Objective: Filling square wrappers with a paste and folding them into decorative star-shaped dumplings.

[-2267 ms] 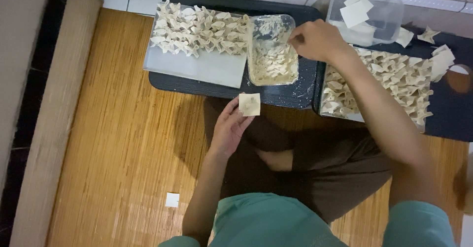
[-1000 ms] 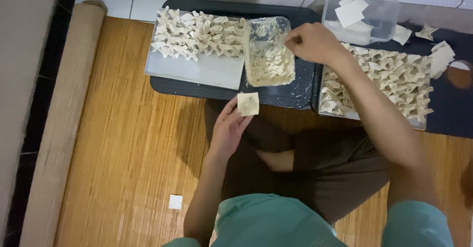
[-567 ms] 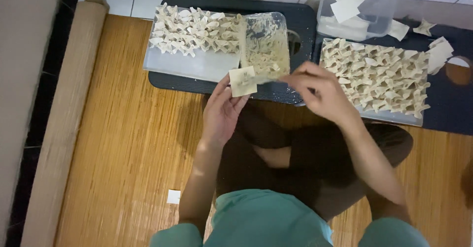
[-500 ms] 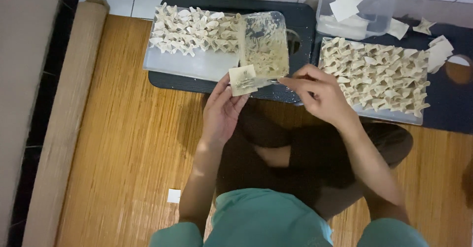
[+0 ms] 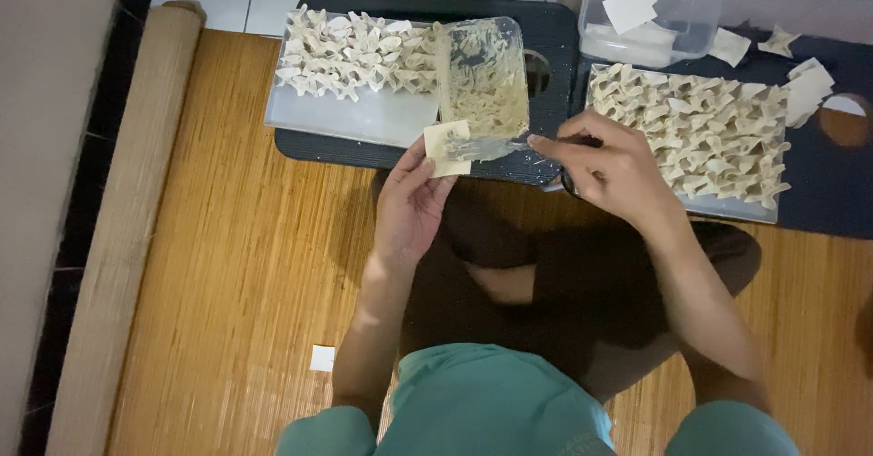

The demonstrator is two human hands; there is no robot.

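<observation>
While the left hand (image 5: 411,203) cups a wrapper (image 5: 447,147) flat over the tray (image 5: 409,151) edge and the right hand (image 5: 611,167) pinches a spoon (image 5: 496,149) onto it, too much filling could likely tear the thin dough.

The person wears a short-sleeved teal shirt (image 5: 509,401) of soft, plain cloth, its sleeves ending above the elbows, and dark brown trousers (image 5: 564,283). Both forearms are bare, as are the left hand (image 5: 411,203) and right hand (image 5: 611,167); no rings, watch or gloves show.
</observation>
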